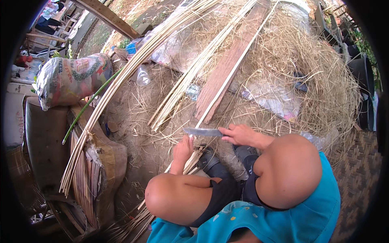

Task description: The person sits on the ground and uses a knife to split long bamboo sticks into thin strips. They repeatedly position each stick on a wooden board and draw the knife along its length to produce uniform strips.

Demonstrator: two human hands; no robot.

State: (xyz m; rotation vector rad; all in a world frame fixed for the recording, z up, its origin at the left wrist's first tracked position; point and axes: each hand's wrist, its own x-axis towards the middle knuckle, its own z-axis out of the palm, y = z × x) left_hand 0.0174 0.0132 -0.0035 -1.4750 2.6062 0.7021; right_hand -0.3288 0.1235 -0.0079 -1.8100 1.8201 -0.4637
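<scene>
Bare knees (289,172) and teal cloth (322,206) lie nearest in the head view, just behind the fingers. Left fingers (187,144) pinch the near end of a pale strip (221,90), which runs forward from them along a brown plank (233,60). Right fingers (230,134) clasp the handle of a knife (202,132), its blade crossing the strip just beyond the left fingers. Well left of both, a stuffed sack (77,79) carries printed lettering; farther left, a pale block (15,109) bears handwritten letters.

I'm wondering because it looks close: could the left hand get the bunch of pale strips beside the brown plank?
Probably yes: the bunch of pale strips ends near the left hand, with only littered ground between. But that hand's grip seems to hold a thin strip, and the knife is close.
</scene>
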